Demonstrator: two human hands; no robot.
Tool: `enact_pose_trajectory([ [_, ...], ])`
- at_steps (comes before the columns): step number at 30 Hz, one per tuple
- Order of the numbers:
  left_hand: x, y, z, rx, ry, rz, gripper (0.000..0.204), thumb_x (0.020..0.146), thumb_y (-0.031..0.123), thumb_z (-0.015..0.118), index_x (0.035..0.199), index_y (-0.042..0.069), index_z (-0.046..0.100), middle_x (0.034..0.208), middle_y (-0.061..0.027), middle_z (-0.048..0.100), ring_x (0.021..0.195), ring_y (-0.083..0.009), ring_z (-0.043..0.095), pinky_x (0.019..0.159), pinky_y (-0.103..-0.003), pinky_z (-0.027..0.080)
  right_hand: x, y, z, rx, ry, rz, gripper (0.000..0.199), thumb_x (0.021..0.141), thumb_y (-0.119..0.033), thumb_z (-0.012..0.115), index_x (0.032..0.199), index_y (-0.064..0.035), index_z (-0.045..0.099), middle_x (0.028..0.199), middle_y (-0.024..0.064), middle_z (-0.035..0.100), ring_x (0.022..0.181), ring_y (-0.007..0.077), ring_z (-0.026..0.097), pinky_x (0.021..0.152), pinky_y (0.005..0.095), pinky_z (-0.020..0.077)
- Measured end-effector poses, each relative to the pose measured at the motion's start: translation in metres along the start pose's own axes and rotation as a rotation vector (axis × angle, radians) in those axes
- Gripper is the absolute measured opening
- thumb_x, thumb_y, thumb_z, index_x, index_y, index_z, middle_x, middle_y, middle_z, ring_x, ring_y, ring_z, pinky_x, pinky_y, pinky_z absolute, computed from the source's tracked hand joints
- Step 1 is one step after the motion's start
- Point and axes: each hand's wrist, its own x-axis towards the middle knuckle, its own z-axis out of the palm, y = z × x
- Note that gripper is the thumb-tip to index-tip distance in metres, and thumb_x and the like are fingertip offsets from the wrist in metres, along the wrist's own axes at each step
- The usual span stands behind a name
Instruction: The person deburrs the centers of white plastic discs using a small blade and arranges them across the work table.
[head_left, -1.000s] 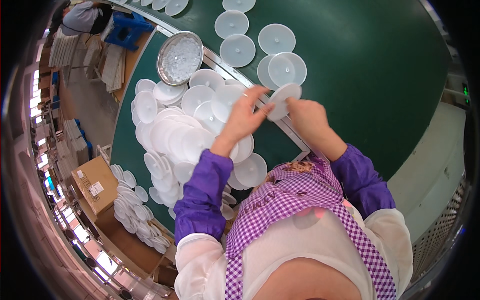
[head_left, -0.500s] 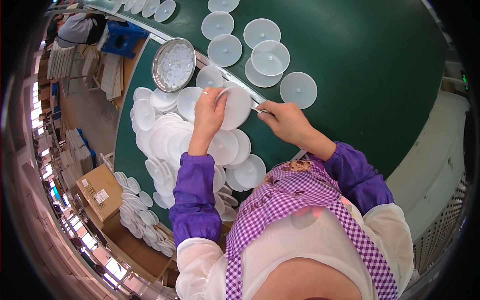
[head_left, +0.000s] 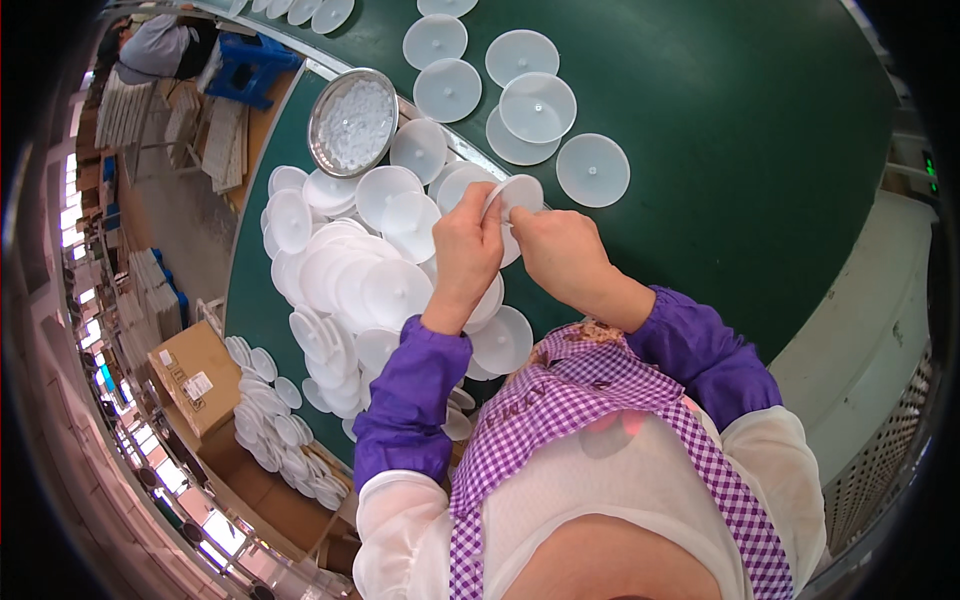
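Note:
A translucent white plastic disc [head_left: 524, 191] is pinched by its edge in my left hand [head_left: 466, 248], tilted up above the table. My right hand [head_left: 566, 256] is closed, its fingertips against the lower part of that disc; whatever they hold is hidden. A heap of similar discs [head_left: 395, 290], many with a small knob in the middle, spreads to the left of and under my left hand. Beyond the heap a round metal bowl [head_left: 313, 125] contains many small white pieces [head_left: 355, 122].
Several loose discs [head_left: 592, 170] lie on the green belt [head_left: 740, 130] beyond a metal rail [head_left: 480, 158]. At lower left are a cardboard box [head_left: 195, 375] and another pile of discs [head_left: 268, 425]. A blue plastic stool [head_left: 248, 68] and a person [head_left: 165, 48] are at the far left.
My left hand has moved right with the disc, now tilted more edge-on. My right hand has come left to meet it. The discs on the belt have shifted slightly.

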Motion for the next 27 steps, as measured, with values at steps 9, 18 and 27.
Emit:
enact_pose_trajectory([
  [9,0.058,-0.057,0.003,0.458,0.014,0.510,0.041,0.082,0.019,0.073,0.116,0.002,0.057,0.091,-0.0181,0.066,0.078,-0.0318,0.064,0.070,-0.041,0.051,0.012,0.078,-0.025,-0.294,0.107,0.211,0.021,0.090,-0.021,0.056,0.103,-0.0063,0.062,0.077,0.0166,0.067,0.073,0.0351,0.067,0.064,0.0477,0.0522],
  [18,0.053,-0.098,0.019,0.542,-0.329,0.118,0.036,0.074,0.018,0.077,0.101,0.001,0.059,0.089,-0.0189,0.065,0.083,-0.0352,0.063,0.071,-0.043,0.049,0.006,0.067,-0.015,0.041,0.085,0.212,0.021,0.090,-0.021,0.059,0.106,-0.0096,0.064,0.084,0.0170,0.069,0.078,0.0374,0.066,0.070,0.0471,0.0512],
  [27,0.032,-0.027,0.006,-0.120,-0.267,-0.171,0.019,0.095,0.017,0.055,0.104,0.001,0.061,0.078,-0.0132,0.064,0.070,-0.0215,0.061,0.064,-0.034,0.046,-0.006,0.040,-0.016,0.409,-0.060,0.152,0.023,0.089,-0.022,0.058,0.103,-0.0059,0.068,0.080,0.0170,0.068,0.077,0.0357,0.066,0.072,0.0444,0.0504],
])
